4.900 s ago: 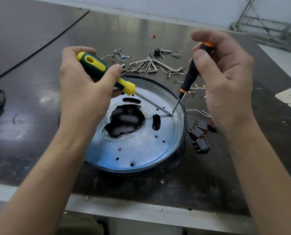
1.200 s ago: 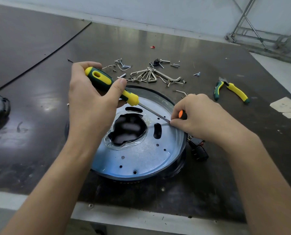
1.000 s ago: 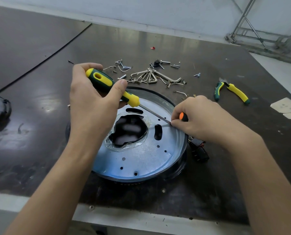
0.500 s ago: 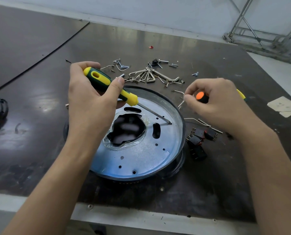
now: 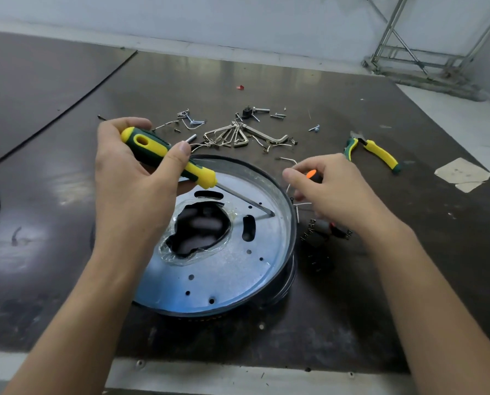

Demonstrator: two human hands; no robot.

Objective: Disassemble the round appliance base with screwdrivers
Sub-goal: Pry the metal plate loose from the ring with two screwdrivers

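The round appliance base [image 5: 232, 269] lies flat on the dark table [image 5: 352, 315], near its front edge, with its silvery metal plate facing up. The plate has a ragged central opening ringed with clear plastic film. The 2 hands each hold 1 tool. The left hand [image 5: 132, 192] is over the plate's left part, its fingers curled round the handle of a yellow-and-green screwdriver [image 5: 166, 156] and the thumb pressed against the handle's near side. The shaft slants down to the right, and its tip rests on the plate close to the right rim, just past an oval slot. The right hand [image 5: 335, 198] hovers just outside the right rim, fingers closed round an orange-capped screwdriver [image 5: 312, 175]. Only the cap and a little black handle show, so where its shaft points cannot be told. Below that hand, thin wires [image 5: 296, 208] and what look like small black switches [image 5: 320, 240] lie on the table beside the base. Behind the base are a bunch of hex keys [image 5: 235, 135] and loose screws [image 5: 278, 115]. Pliers [image 5: 379, 153] with yellow-and-green grips lie well to the right, and a pale paper scrap [image 5: 463, 173] lies farther right.
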